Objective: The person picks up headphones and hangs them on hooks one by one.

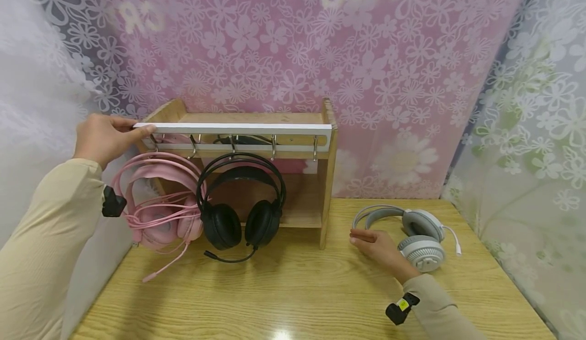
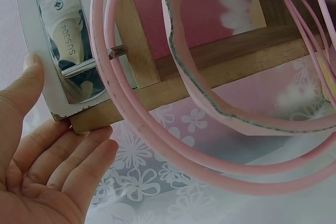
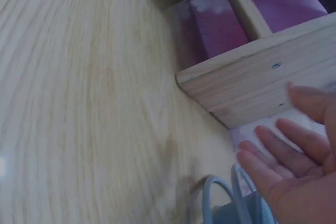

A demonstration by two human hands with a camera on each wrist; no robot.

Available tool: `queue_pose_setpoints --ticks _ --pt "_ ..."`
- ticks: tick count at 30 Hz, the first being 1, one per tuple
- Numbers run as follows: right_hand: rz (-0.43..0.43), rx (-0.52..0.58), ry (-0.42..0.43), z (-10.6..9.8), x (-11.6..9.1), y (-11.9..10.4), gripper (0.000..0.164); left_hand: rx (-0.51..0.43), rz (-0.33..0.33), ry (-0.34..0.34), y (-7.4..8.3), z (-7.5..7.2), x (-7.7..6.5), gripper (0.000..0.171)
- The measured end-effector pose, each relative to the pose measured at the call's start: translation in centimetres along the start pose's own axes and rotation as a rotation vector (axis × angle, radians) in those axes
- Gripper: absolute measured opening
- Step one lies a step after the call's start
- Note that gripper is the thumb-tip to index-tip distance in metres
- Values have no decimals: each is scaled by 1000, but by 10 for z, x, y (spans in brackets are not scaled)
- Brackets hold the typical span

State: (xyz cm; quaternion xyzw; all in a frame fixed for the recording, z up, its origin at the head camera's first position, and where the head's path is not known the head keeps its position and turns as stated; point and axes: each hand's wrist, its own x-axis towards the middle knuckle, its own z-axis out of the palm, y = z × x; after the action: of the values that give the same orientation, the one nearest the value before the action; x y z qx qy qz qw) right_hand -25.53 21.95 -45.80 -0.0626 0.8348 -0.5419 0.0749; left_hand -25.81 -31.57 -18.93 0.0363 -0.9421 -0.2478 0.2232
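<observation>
On the right side of the wood-grain table (image 1: pixel 297 289), the gray over-ear headset (image 1: pixel 420 224) lies flat, just beyond the fingertips of the person's right hand (image 1: pixel 380 251). Its headband (image 1: pixel 384 210) curves toward the wooden rack (image 1: pixel 328 187), with the ear cups on the opposite side, so its long axis slants from the far left to the near right. The right hand is clearly the nearer one: its fingers stretch out loosely side by side, the thumb apart, pinching nothing. The tips stand just beside the headband's outer curve, though from these angles contact is hard to judge.

Well apart from it, the left hand (image 1: pixel 105 137) pinches the left end of the white hook rail (image 1: pixel 233 126), thumb in front and fingers behind. A pink headset (image 1: pixel 157 223) and a black headset (image 1: pixel 224 225) hang from the rail's hooks, side by side.

Dark lettering (image 2: pixel 69 40) within the rail's slot reads "SUS304" in the left wrist view. No brand can be read on any of the three headsets.
</observation>
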Motion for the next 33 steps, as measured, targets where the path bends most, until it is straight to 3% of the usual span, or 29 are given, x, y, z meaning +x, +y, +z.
queue_pose_setpoints --ticks 11,16,25,33 --pt "45 19 76 -6 11 14 51 -1 -13 -16 0 -2 0 74" --pt "74 -3 60 -9 14 16 47 -5 -15 -23 1 -2 0 74" --pt "28 -194 36 -11 22 17 39 0 -8 -19 3 -2 -1 71" --pt "48 -148 -11 -15 20 11 42 -5 -13 -26 3 -2 -2 71"
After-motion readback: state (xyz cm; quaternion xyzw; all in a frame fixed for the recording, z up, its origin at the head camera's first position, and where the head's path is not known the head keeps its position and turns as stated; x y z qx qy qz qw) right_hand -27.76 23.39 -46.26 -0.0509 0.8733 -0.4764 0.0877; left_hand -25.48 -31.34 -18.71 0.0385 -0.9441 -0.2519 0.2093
